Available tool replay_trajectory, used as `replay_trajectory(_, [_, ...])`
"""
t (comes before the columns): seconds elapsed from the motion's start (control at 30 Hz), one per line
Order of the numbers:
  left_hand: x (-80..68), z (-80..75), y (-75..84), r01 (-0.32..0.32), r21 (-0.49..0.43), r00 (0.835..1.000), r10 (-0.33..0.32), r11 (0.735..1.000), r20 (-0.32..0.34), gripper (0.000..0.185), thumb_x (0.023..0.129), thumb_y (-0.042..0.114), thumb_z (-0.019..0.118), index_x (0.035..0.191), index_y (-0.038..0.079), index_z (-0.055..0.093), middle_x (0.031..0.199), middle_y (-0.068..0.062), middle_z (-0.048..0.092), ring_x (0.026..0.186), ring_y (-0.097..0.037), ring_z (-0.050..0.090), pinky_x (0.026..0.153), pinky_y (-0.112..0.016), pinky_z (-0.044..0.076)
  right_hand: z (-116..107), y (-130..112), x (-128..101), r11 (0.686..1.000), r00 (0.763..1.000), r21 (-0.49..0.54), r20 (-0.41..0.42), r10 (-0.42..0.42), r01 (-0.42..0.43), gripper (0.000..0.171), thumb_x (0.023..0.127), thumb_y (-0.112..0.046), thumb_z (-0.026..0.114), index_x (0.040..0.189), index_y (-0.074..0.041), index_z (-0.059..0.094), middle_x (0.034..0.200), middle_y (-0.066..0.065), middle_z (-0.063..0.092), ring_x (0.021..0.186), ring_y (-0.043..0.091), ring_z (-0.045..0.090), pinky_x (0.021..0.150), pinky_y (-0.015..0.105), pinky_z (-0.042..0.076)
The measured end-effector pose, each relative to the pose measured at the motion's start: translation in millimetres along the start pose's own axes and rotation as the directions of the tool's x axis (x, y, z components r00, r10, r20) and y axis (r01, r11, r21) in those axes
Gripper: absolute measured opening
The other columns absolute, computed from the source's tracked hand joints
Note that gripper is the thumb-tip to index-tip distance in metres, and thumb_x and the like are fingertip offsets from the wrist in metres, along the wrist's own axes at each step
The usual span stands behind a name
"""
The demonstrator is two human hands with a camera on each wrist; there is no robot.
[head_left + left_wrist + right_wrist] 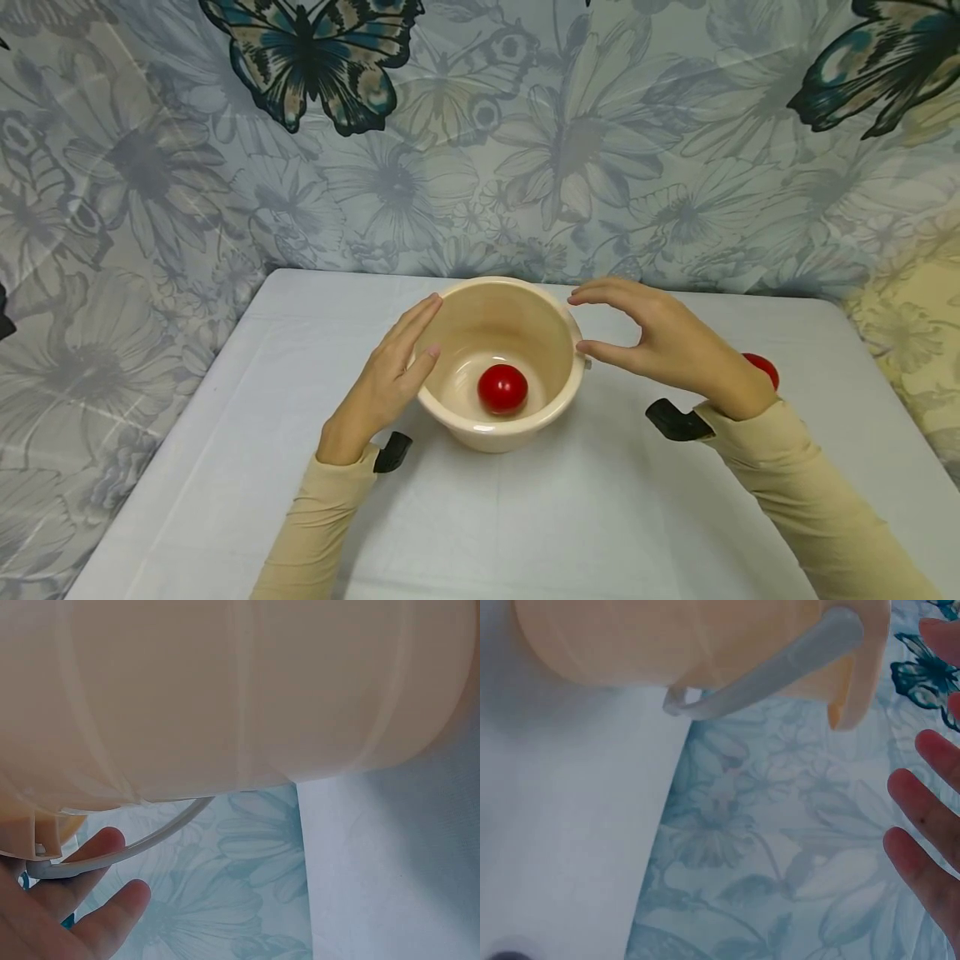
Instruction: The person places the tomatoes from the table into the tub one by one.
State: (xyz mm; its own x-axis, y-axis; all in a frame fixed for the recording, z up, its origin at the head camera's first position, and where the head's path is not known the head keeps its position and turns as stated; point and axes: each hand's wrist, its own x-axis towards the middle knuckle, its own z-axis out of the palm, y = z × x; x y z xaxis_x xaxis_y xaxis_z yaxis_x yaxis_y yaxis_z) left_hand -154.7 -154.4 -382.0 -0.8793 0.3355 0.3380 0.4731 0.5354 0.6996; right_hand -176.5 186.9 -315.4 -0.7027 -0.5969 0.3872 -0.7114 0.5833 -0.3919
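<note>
A cream plastic bowl (459,421) stands mid-table with a red ball (502,388) lying in its bottom. My left hand (426,329) lies with straight fingers along the bowl's left rim. My right hand (592,321) hovers at the right rim, fingers arched and apart, thumb tip by the rim lug, holding nothing. In the left wrist view the bowl's wall (225,690) fills the top, its thin white handle (142,836) hanging by my fingertips (105,847). The right wrist view shows the bowl (667,637), the handle (765,675) and spread fingers (922,799) clear of them.
A second red ball (763,367) lies on the white table (525,517) just behind my right wrist. A floral butterfly cloth (480,150) hangs behind and drapes down both sides of the table. Black wrist cameras (675,421) sit under both sleeves.
</note>
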Motion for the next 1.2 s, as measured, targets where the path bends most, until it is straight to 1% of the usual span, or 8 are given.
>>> replay_trajectory(0.13, [-0.1, 0.4, -0.2, -0.004, 0.006, 1.000, 0.004, 1.000, 0.000, 0.055, 0.103, 0.024, 0.045, 0.157, 0.018, 0.031, 0.163, 0.003, 0.030, 0.152, -0.016, 0.025, 0.125, -0.044, 0.023, -2.9, 4.1, -5.3, 1.000, 1.000, -0.006, 0.006, 0.019, -0.019, 0.053, 0.079, -0.014, 0.084, 0.127, -0.010, 0.063, 0.128, 0.003, 0.064, 0.122, 0.021, 0.058, 0.099, 0.039, 0.051])
replay_trajectory(0.37, [0.2, 0.4, 0.2, -0.004, -0.005, 1.000, 0.004, 1.000, -0.002, 0.055, 0.104, 0.023, 0.045, 0.157, 0.018, 0.031, 0.162, 0.003, 0.030, 0.151, -0.014, 0.025, 0.125, -0.043, 0.023, -7.8, 9.3, -10.6, 0.995, 0.994, 0.015, 0.046, 0.100, -0.101, 0.052, 0.081, -0.014, 0.082, 0.129, -0.013, 0.062, 0.131, 0.003, 0.061, 0.122, 0.022, 0.056, 0.059, 0.022, 0.057])
replay_trajectory(0.47, [0.1, 0.7, -0.2, -0.002, -0.007, 1.000, 0.002, 1.000, -0.001, 0.055, 0.104, 0.023, 0.045, 0.157, 0.019, 0.031, 0.163, 0.002, 0.030, 0.152, -0.014, 0.025, 0.125, -0.043, 0.023, -8.9, 12.3, -13.2, 0.992, 0.991, 0.013, 0.045, 0.123, -0.124, 0.054, 0.080, -0.015, 0.083, 0.129, -0.013, 0.062, 0.131, 0.002, 0.061, 0.119, 0.020, 0.057, 0.061, 0.021, 0.056])
replay_trajectory(0.67, [0.4, 1.1, 0.0, -0.008, -0.007, 1.000, 0.008, 1.000, -0.005, 0.055, 0.103, 0.021, 0.046, 0.156, 0.018, 0.032, 0.162, -0.002, 0.031, 0.151, -0.015, 0.025, 0.125, -0.044, 0.023, -9.9, 19.1, -17.8, 0.982, 0.983, 0.065, 0.070, 0.170, -0.175, 0.054, 0.081, -0.016, 0.082, 0.130, -0.013, 0.060, 0.133, 0.004, 0.059, 0.076, 0.008, 0.063, 0.055, 0.021, 0.055])
replay_trajectory(0.77, [0.4, 1.3, -0.8, -0.005, -0.008, 1.000, 0.005, 1.000, -0.004, 0.055, 0.103, 0.020, 0.046, 0.156, 0.018, 0.031, 0.162, -0.001, 0.030, 0.151, -0.014, 0.025, 0.125, -0.043, 0.023, -9.6, 24.1, -19.1, 0.978, 0.976, 0.050, 0.089, 0.197, -0.202, 0.055, 0.081, -0.019, 0.083, 0.131, -0.015, 0.060, 0.134, 0.004, 0.058, 0.059, 0.005, 0.060, 0.063, 0.016, 0.054])
replay_trajectory(0.93, [0.4, 1.7, -1.3, -0.009, -0.009, 1.000, 0.009, 1.000, -0.003, 0.056, 0.103, 0.019, 0.046, 0.157, 0.018, 0.031, 0.163, -0.002, 0.030, 0.151, -0.015, 0.025, 0.125, -0.044, 0.023, -7.7, 34.4, -21.4, 0.971, 0.968, 0.023, 0.094, 0.234, -0.238, 0.056, 0.078, -0.018, 0.085, 0.129, -0.012, 0.062, 0.130, 0.004, 0.062, 0.102, 0.018, 0.065, 0.098, 0.038, 0.052])
replay_trajectory(1.0, [0.7, 1.7, -1.6, -0.015, -0.005, 1.000, 0.015, 1.000, -0.005, 0.056, 0.103, 0.018, 0.046, 0.156, 0.017, 0.031, 0.162, -0.003, 0.031, 0.151, -0.016, 0.026, 0.125, -0.045, 0.023, -7.2, 37.5, -22.3, 0.968, 0.965, 0.030, 0.097, 0.245, -0.249, 0.056, 0.077, -0.018, 0.085, 0.128, -0.011, 0.062, 0.128, 0.004, 0.063, 0.124, 0.025, 0.055, 0.105, 0.052, 0.045])
replay_trajectory(1.2, [1.0, 1.1, -1.7, -0.021, -0.001, 1.000, 0.021, 1.000, -0.003, 0.056, 0.102, 0.019, 0.047, 0.156, 0.017, 0.032, 0.162, -0.001, 0.031, 0.151, -0.017, 0.026, 0.125, -0.045, 0.023, -7.7, 42.9, -27.2, 0.949, 0.945, 0.055, 0.134, 0.300, -0.309, 0.057, 0.079, -0.026, 0.085, 0.130, -0.013, 0.061, 0.132, 0.005, 0.061, 0.123, 0.026, 0.054, 0.104, 0.057, 0.044])
